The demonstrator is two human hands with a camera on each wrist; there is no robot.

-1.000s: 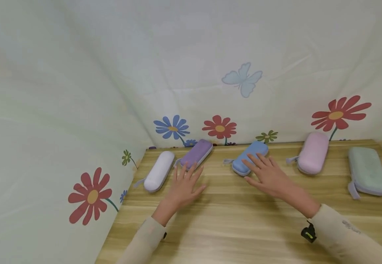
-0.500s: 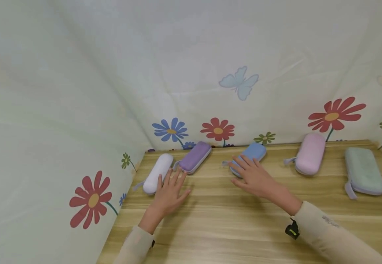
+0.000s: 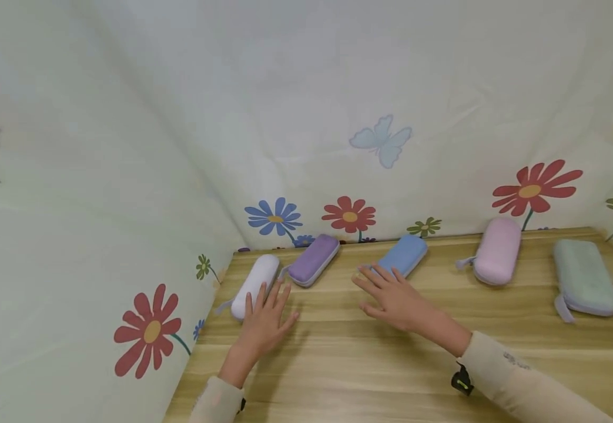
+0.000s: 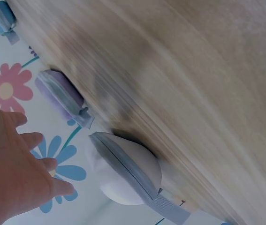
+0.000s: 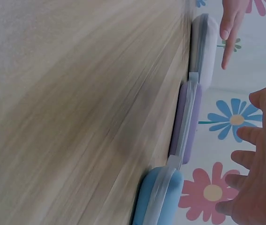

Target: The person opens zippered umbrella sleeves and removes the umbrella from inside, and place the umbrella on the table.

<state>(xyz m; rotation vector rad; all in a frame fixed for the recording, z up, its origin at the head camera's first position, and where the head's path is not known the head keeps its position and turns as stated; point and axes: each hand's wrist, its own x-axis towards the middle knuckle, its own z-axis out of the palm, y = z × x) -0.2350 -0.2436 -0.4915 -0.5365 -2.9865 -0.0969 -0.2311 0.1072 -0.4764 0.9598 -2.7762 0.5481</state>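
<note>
Fingers spread, my left hand (image 3: 261, 323) hovers above the table by the near end of a white zippered case (image 3: 255, 285), overlapping it in the head view. A purple zippered case (image 3: 314, 260) lies just beyond that hand, to the right. My right hand (image 3: 396, 302) also hangs over the table with spread fingers, overlapping the near end of a blue zippered case (image 3: 404, 255). In the left wrist view the white case (image 4: 123, 173) rests beyond my fingers. The right wrist view shows the blue case (image 5: 158, 197) below my fingers. Neither hand holds anything.
On the right, a pink zippered case (image 3: 498, 252) and a wider green zippered case (image 3: 586, 276) lie near the back of the wooden table (image 3: 338, 364). A white flowered curtain (image 3: 306, 117) rises directly behind the table and along its left side.
Both hands have moved left: the left one from the purple case toward the white case, the right one from over the blue case to its near left end. The cases stay in place.
</note>
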